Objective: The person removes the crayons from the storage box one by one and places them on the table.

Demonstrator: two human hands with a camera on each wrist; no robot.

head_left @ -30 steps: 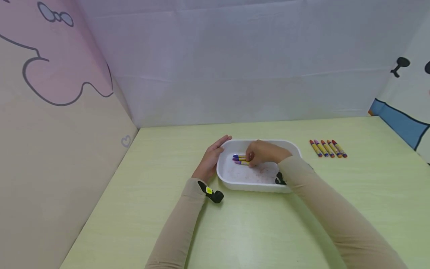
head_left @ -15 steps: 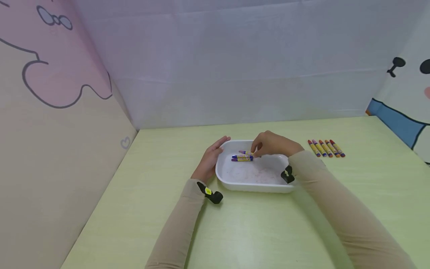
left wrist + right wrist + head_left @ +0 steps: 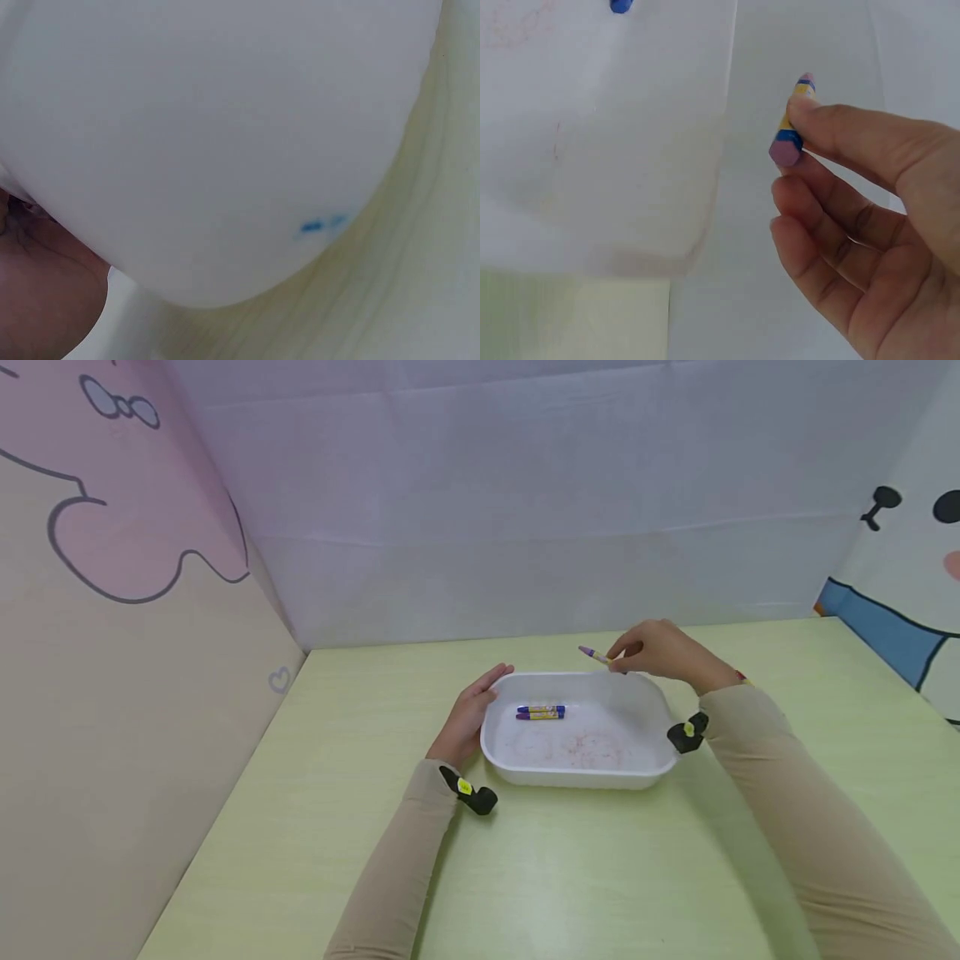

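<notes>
My right hand point(image 3: 667, 653) pinches a light purple crayon point(image 3: 592, 653) in a yellow wrapper, thumb against fingers, above the far rim of a white plastic tray point(image 3: 577, 781). In the right wrist view the crayon's flat purple end point(image 3: 786, 152) faces the camera. My left hand point(image 3: 467, 718) holds the tray's left end, its thumb at the rim. In the left wrist view the tray wall point(image 3: 210, 150) fills most of the picture and only a little of the hand shows. Two crayons, one blue and one purple point(image 3: 540, 715), lie side by side inside the tray.
The tray stands on a light green table point(image 3: 337, 827), its floor smudged with reddish marks. A red crayon tip point(image 3: 741, 677) peeks out behind the right wrist; the arm hides the other crayons there. A white wall sheet point(image 3: 480, 527) rises behind the table.
The right hand has lifted the light purple crayon out of the tray and carried it right and away over the far rim. Its forearm now covers the row of crayons. The left hand stays put.
</notes>
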